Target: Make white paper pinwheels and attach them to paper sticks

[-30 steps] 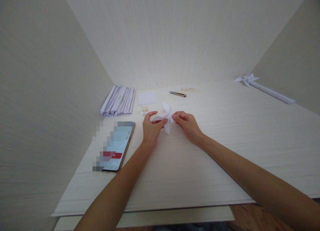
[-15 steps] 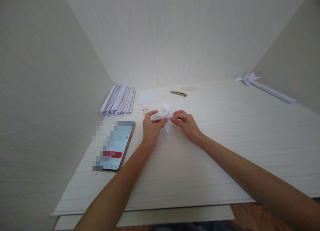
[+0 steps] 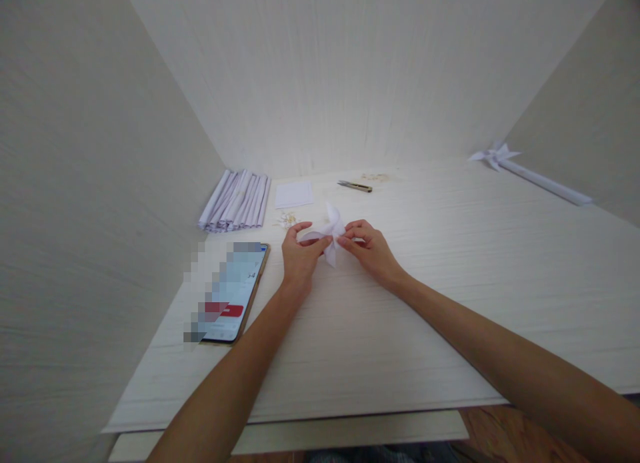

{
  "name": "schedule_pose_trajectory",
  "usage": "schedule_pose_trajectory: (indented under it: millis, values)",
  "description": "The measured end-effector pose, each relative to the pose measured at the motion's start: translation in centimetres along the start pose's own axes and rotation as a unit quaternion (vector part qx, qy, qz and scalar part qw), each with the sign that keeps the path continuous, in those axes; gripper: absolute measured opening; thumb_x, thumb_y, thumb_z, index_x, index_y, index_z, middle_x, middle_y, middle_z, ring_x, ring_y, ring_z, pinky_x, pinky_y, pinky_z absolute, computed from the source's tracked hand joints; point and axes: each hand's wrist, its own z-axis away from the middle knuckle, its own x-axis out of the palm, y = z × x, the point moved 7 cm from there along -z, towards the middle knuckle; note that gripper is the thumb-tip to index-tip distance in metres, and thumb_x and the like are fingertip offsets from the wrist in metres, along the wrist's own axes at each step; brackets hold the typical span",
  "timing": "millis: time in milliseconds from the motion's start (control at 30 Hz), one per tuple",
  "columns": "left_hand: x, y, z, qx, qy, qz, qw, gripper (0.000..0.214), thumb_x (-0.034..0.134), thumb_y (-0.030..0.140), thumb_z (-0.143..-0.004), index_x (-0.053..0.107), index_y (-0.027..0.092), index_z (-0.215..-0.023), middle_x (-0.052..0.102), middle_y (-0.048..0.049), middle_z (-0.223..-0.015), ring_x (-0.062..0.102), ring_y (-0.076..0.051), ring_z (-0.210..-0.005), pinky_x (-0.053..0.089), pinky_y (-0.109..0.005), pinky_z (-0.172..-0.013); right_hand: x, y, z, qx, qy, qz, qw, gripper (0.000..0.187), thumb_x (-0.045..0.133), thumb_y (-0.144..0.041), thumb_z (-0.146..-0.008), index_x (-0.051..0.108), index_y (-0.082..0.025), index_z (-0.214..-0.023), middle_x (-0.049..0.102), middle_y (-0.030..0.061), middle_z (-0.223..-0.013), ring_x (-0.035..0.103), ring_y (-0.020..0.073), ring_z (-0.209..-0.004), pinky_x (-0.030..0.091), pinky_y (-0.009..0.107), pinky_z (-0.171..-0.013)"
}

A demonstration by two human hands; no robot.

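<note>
A small white folded paper shape is held just above the pale tabletop, between both hands. My left hand pinches its left side, thumb and fingers closed round a curled flap. My right hand pinches the right side at the centre, fingers curled. A scatter of tiny pale pins lies just beyond my left hand.
A phone lies left of my left forearm. A bundle of rolled paper sticks, a white paper square and a small cutter lie by the back wall. A finished paper pinwheel on a stick rests at the far right.
Both hands with the paper shape have shifted very slightly left and nearer; the grip is the same. The rest has not moved.
</note>
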Motion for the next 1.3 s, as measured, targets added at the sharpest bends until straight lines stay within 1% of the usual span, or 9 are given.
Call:
schedule_pose_trajectory:
  millis: [300,367,433,500,533,633,733,800,1300]
  values:
    - [-0.5,-0.3,-0.5,0.003,0.021,0.018,1.0,0.048,0.067,0.014,-0.045,0.047,0.015,-0.089,0.058,0.0027,-0.054,0.054,-0.009,-0.051,0.046,-0.023,-0.054,0.1,0.0,-0.1,-0.051,-0.016,0.029,0.998,0.011,0.049,-0.021,-0.074,0.056,-0.02,-0.065,0.047,0.0031,-0.084,0.048,0.014,-0.081,0.041,0.026,-0.064]
    - [-0.5,-0.2,-0.5,0.003,0.022,0.021,1.0,0.048,0.067,0.014,-0.046,0.047,0.016,-0.089,0.058,0.003,-0.054,0.054,-0.009,-0.051,0.046,-0.023,-0.054,-0.2,-0.1,-0.1,-0.068,0.006,0.049,0.996,0.011,0.05,-0.02,-0.073,0.058,-0.02,-0.067,0.048,0.0043,-0.088,0.048,0.0148,-0.085,0.041,0.028,-0.068]
    - [-0.5,-0.2,-0.4,0.003,0.024,0.021,0.999,0.048,0.067,0.014,-0.046,0.047,0.016,-0.089,0.057,0.0033,-0.053,0.054,-0.009,-0.05,0.046,-0.023,-0.054,-0.9,-0.6,0.0,-0.091,0.049,0.083,0.991,0.009,0.052,-0.019,-0.072,0.06,-0.019,-0.067,0.049,0.0055,-0.092,0.047,0.0162,-0.089,0.04,0.031,-0.074]
    - [-0.5,-0.2,-0.4,0.001,0.024,0.023,0.999,0.048,0.067,0.013,-0.045,0.047,0.016,-0.088,0.057,0.0034,-0.053,0.054,-0.009,-0.051,0.046,-0.023,-0.055,-1.4,-1.2,0.1,-0.109,0.085,0.115,0.984,0.008,0.055,-0.019,-0.07,0.062,-0.019,-0.067,0.052,0.0056,-0.088,0.048,0.0169,-0.088,0.039,0.032,-0.076]
    - [-0.5,-0.1,-0.4,0.002,0.023,0.023,0.999,0.047,0.067,0.013,-0.046,0.047,0.016,-0.088,0.057,0.0034,-0.053,0.054,-0.009,-0.051,0.046,-0.023,-0.055,-1.5,-1.4,0.1,-0.112,0.086,0.119,0.983,0.008,0.056,-0.018,-0.07,0.063,-0.019,-0.067,0.055,0.005,-0.083,0.05,0.0165,-0.083,0.039,0.032,-0.075]
    - [-0.4,-0.1,-0.4,0.004,0.016,0.021,1.0,0.048,0.067,0.014,-0.046,0.046,0.016,-0.089,0.058,0.0033,-0.054,0.054,-0.009,-0.051,0.045,-0.023,-0.054,-1.1,-1.6,0.1,-0.089,0.054,0.096,0.99,0.006,0.058,-0.018,-0.068,0.064,-0.018,-0.066,0.06,0.0021,-0.069,0.054,0.0139,-0.067,0.04,0.029,-0.065]
    - [-0.4,-0.1,-0.4,0.005,0.01,0.011,1.0,0.049,0.068,0.016,-0.045,0.046,0.016,-0.089,0.057,0.0035,-0.053,0.054,-0.01,-0.05,0.045,-0.024,-0.053,-1.3,-1.2,0.2,-0.053,0.067,0.069,0.994,0.004,0.062,-0.021,-0.065,0.063,-0.017,-0.065,0.062,0.0001,-0.062,0.054,0.0118,-0.059,0.04,0.026,-0.06]
    - [-0.3,-0.1,-0.3,0.006,0.006,0.002,1.0,0.049,0.068,0.017,-0.046,0.046,0.016,-0.09,0.057,0.0037,-0.052,0.054,-0.01,-0.05,0.045,-0.023,-0.052,-1.4,-1.1,0.2,-0.045,0.081,0.063,0.994,0.005,0.063,-0.021,-0.064,0.063,-0.016,-0.064,0.062,-0.0007,-0.06,0.053,0.0109,-0.057,0.039,0.025,-0.059]
    - [0.3,0.1,0.1,0.018,-0.02,-0.022,0.999,0.048,0.067,0.017,-0.047,0.047,0.016,-0.091,0.058,0.0042,-0.051,0.054,-0.009,-0.048,0.043,-0.021,-0.05,-1.4,-0.9,0.2,-0.037,0.085,0.055,0.994,0.007,0.062,-0.02,-0.063,0.06,-0.014,-0.059,0.058,-0.0003,-0.057,0.05,0.0099,-0.055,0.039,0.023,-0.054]
